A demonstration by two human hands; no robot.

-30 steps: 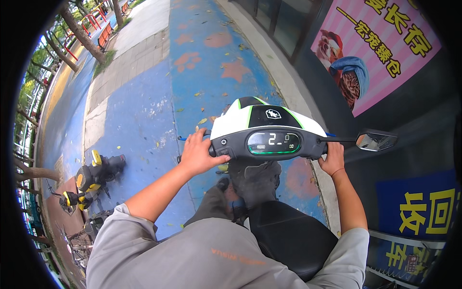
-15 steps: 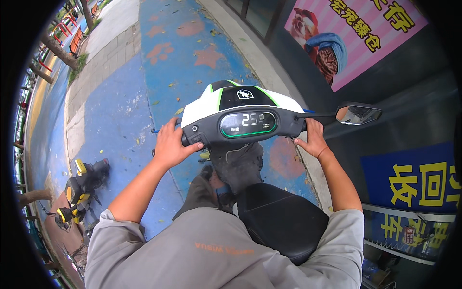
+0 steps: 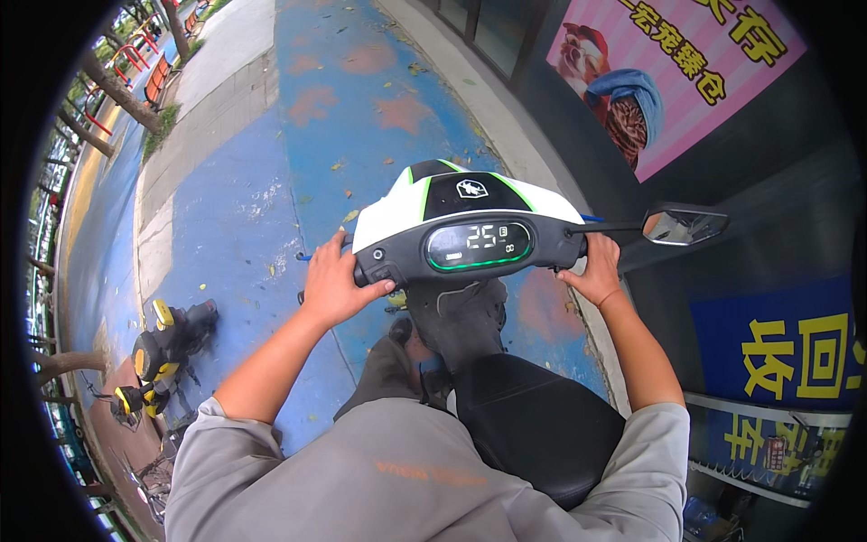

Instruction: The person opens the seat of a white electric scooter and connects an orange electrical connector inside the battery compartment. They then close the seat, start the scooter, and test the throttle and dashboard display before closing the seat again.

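An electric scooter [image 3: 390, 203] with a white and black front cover and green trim stands in front of me. My left hand [image 3: 334, 285] is closed round its left handlebar grip, the thumb lying along the switch housing. On the other side, my right hand [image 3: 596, 274] wraps the right grip, which its fingers mostly hide. Between them the lit dashboard display [image 3: 479, 246] shows digits and a green line along its bottom. The black seat [image 3: 537, 425] lies below, right of my body. One mirror [image 3: 686, 227] sticks out at the right; no left mirror shows.
Blue painted pavement [image 3: 235, 208] with orange shapes and scattered leaves runs ahead. A dark shop wall with a pink poster [image 3: 695, 68] and a blue sign [image 3: 768, 343] borders the right. Parked yellow-and-black two-wheelers [image 3: 167, 352] stand left, near trees [image 3: 117, 90].
The scooter and both hands sit slightly farther right and lower in the picture, and the surroundings have shifted right too. Both hands keep their hold on the grips.
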